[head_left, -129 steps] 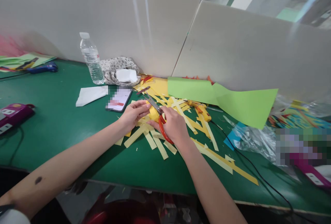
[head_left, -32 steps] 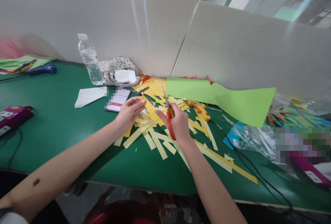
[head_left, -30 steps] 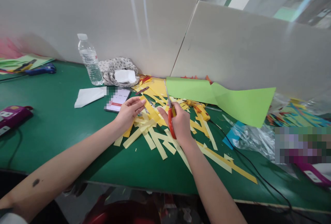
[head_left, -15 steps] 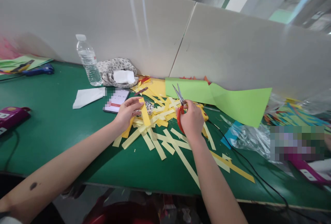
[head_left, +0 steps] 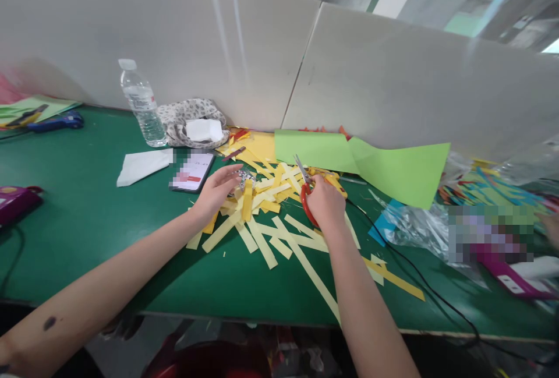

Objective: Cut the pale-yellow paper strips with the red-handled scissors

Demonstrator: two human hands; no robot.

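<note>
My right hand (head_left: pixel 325 200) is wrapped round the red handles of a pair of scissors (head_left: pixel 308 194). Their metal blades point up and to the left, nearly together, over the pile of paper strips. My left hand (head_left: pixel 218 189) hovers at the left side of the pile, fingers stretched out and apart, holding nothing. Just right of its fingertips, a yellow paper strip (head_left: pixel 247 206) stands out against the others. Beneath both hands, pale and deep yellow paper strips (head_left: pixel 273 191) lie crisscrossed. A small patterned thing (head_left: pixel 246 179) by the left fingertips is partly covered.
Behind the pile stand green paper sheets (head_left: pixel 393 171) against the partition. A water bottle (head_left: pixel 142 104), a spotted cloth pouch (head_left: pixel 192 116) and a phone (head_left: pixel 192 171) are at the left. A black cable (head_left: pixel 419 264) crosses the right side, near a clear plastic bag (head_left: pixel 417 232).
My left hand has let go of the yellow strip, which is now lower, over the pile, and its fingers have spread. The scissors' blades have come closer together. The view has shifted slightly.
</note>
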